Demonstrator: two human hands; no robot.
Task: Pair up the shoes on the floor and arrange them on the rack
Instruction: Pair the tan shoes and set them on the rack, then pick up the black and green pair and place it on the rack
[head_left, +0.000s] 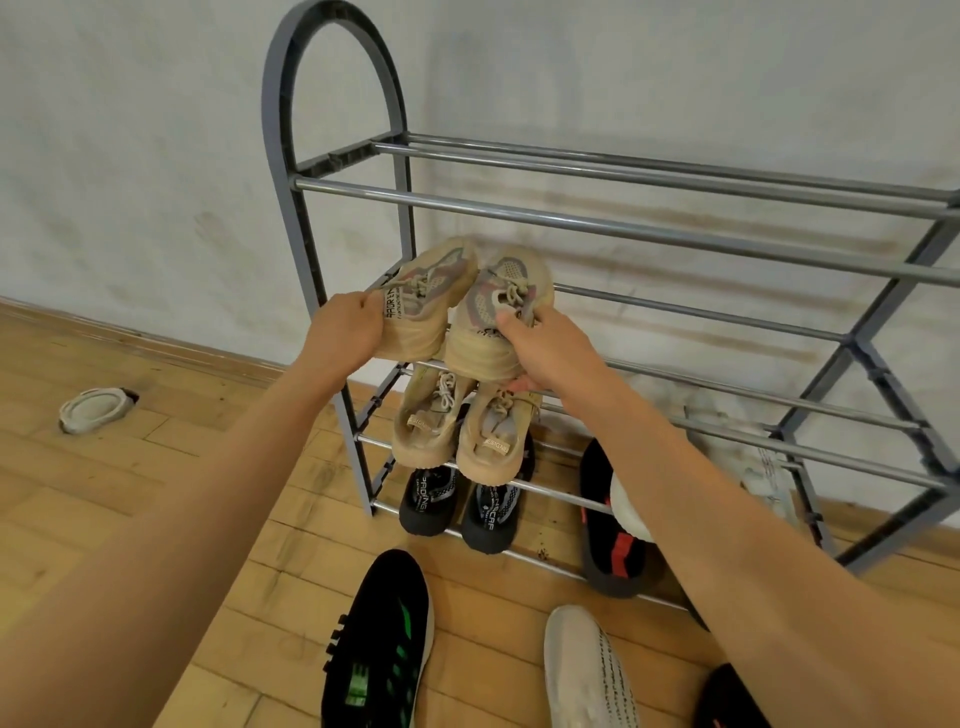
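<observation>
Beige shoes held at the left end of the rack (623, 229)
The left hand (345, 327) fingers grip the left beige shoe (426, 299) at its heel, and the right hand (548, 353) fingers grip the right beige shoe (493, 312). The shoes touch, side by side over the second tier's front rail, just beside the arched side frame (275, 135). The rails run on rightward.

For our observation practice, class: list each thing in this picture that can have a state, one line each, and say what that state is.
Rack: upright.
Left hand: grips left tan shoe.
Right hand: grips right tan shoe.
Beige pair: on rack, side by side.
Black pair: on lowest tier.
Black-red shoe: lying on its side.
Black-green shoe: on floor.
Grey shoe: on floor.
Pale shoe: on floor, away from rack.
</observation>
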